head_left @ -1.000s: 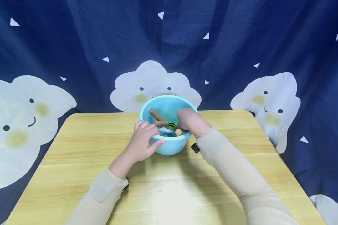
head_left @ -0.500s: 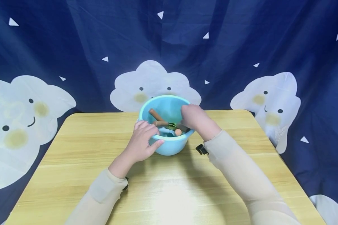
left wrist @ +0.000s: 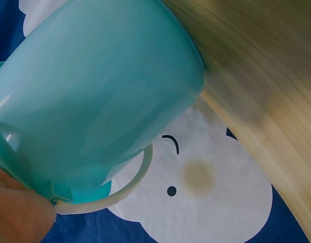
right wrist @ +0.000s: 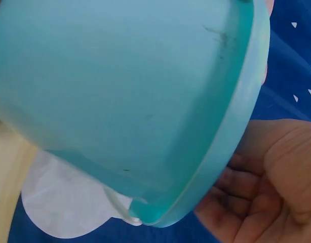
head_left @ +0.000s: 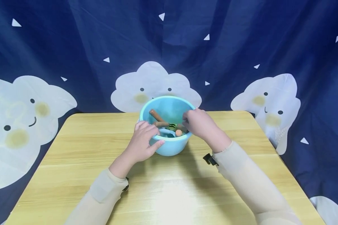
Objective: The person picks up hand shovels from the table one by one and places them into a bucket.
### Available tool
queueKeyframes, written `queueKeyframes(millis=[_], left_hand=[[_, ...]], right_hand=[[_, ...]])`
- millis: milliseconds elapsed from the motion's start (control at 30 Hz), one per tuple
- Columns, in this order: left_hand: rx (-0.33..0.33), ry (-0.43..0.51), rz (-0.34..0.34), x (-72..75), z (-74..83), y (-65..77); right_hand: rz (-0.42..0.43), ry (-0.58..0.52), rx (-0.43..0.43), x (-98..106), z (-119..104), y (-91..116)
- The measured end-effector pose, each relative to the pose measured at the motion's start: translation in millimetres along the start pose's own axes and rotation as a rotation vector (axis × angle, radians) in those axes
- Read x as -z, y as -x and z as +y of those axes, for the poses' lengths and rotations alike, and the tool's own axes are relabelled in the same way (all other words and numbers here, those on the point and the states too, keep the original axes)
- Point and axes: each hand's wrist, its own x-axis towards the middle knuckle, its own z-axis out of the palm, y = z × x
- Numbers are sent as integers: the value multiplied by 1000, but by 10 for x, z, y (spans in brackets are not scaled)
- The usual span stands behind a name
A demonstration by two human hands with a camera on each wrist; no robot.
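Note:
A light blue bucket (head_left: 171, 147) stands near the table's far edge. My left hand (head_left: 142, 140) grips its near-left rim, thumb outside and fingers over the edge. Inside lie tools with brown wooden handles (head_left: 156, 115), a green piece (head_left: 172, 126), a pale blue piece (head_left: 166, 131) and a round orange-tan end (head_left: 178, 132). At the right rim, my right hand (head_left: 201, 125) reaches over with loosely curled fingers. In the right wrist view nothing shows in the palm of this hand (right wrist: 282, 177), though its fingertips are partly behind the rim.
The wood-grain table (head_left: 146, 193) extends toward me. Behind its far edge hangs a dark blue curtain (head_left: 225, 62) with white clouds. The bucket's white carrying handle (left wrist: 125, 190) hangs down its side in the left wrist view.
My right hand has drawn back from inside the bucket to its right rim, uncovering more of the tools. My left hand and the bucket have stayed in place.

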Motion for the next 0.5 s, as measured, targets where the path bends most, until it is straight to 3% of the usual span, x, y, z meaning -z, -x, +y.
queueKeyframes(millis=[267, 500], left_hand=[[11, -12, -14, -16, -6, 13], [13, -15, -13, -14, -14, 12]], right_hand=[[202, -40, 189, -180, 109, 231], [358, -83, 240, -318, 173, 366]])
